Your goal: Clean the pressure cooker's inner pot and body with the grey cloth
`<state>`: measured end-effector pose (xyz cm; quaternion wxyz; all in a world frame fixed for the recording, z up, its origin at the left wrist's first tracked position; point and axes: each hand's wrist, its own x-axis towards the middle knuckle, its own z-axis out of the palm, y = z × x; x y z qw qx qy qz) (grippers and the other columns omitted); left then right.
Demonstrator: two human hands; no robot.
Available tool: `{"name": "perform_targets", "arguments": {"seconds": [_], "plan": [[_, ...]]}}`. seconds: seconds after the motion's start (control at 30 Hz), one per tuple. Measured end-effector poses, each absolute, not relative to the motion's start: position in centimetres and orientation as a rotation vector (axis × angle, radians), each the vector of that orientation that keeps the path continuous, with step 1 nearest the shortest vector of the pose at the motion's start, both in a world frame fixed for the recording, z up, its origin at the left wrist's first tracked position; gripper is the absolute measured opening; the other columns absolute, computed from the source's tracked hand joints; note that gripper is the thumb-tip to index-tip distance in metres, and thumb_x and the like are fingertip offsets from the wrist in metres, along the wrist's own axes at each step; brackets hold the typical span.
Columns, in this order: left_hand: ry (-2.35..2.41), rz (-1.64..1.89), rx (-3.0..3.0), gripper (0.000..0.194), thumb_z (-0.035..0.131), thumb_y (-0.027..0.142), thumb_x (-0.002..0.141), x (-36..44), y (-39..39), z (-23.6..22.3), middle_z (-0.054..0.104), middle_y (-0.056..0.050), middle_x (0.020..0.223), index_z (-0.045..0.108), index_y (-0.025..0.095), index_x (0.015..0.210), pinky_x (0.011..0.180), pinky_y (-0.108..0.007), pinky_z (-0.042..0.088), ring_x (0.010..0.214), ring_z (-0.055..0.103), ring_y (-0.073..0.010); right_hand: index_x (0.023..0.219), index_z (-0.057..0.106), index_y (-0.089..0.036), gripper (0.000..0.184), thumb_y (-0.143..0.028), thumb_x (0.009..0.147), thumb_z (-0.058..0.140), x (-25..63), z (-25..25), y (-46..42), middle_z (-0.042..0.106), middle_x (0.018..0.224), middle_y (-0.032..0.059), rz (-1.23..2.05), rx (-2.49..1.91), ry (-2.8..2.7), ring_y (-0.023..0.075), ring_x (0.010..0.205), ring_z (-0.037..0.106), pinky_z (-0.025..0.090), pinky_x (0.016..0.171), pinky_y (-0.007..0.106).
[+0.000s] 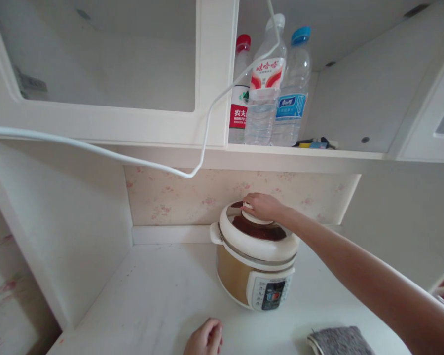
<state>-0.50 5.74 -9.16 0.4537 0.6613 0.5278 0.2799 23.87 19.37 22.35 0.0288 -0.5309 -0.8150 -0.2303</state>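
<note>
An electric cooker with a golden body, a white rim and a front control panel stands at the back of the white counter. My right hand reaches out over it and is closed around the white knob of its dark glass lid. The lid sits on the pot. My left hand rests on the counter's near edge with its fingers curled in; nothing shows in it.
Three plastic water bottles stand on the open shelf above, with small items beside them. A white cable hangs across the cupboard front. A grey cloth lies at the counter's near right. Cabinet walls close in both sides.
</note>
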Motion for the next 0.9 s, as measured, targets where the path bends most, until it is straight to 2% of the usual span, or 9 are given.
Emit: {"name": "perform_targets", "arguments": {"seconds": [0.27, 0.43, 0.9], "plan": [[1.342, 0.671, 1.671, 0.039, 0.03, 0.044, 0.09, -0.8, 4.8, -6.9, 0.068, -0.002, 0.075, 0.062, 0.021, 0.09, 0.061, -0.021, 0.042, 0.067, 0.062, -0.0143, 0.105, 0.062, -0.016, 0.04, -0.045, 0.096, 0.037, 23.8, 21.3, 20.0, 0.066, 0.106, 0.0126, -0.702, -1.537, -2.596, 0.0232, 0.099, 0.061, 0.042, 0.084, 0.03], [1.358, 0.648, 1.692, 0.038, 0.03, 0.041, 0.091, -0.8, 4.6, -6.3, 0.068, -0.002, 0.075, 0.062, 0.021, 0.089, 0.063, -0.021, 0.042, 0.067, 0.062, -0.014, 0.105, 0.06, -0.016, 0.038, -0.043, 0.097, 0.035, 25.1, 21.4, 19.1, 0.066, 0.103, 0.0111, -0.671, -1.471, -2.587, 0.0213, 0.095, 0.061, 0.042, 0.084, 0.03], [1.367, 0.66, 1.689, 0.036, 0.032, 0.039, 0.091, -0.7, 4.7, -6.7, 0.067, -0.002, 0.073, 0.062, 0.02, 0.089, 0.061, -0.02, 0.041, 0.066, 0.062, -0.0134, 0.108, 0.06, -0.015, 0.038, -0.042, 0.096, 0.037, 22.2, 21.0, 19.4, 0.064, 0.112, 0.0154, -0.668, -1.729, -2.471, 0.0261, 0.102, 0.06, 0.045, 0.084, 0.034]]}}
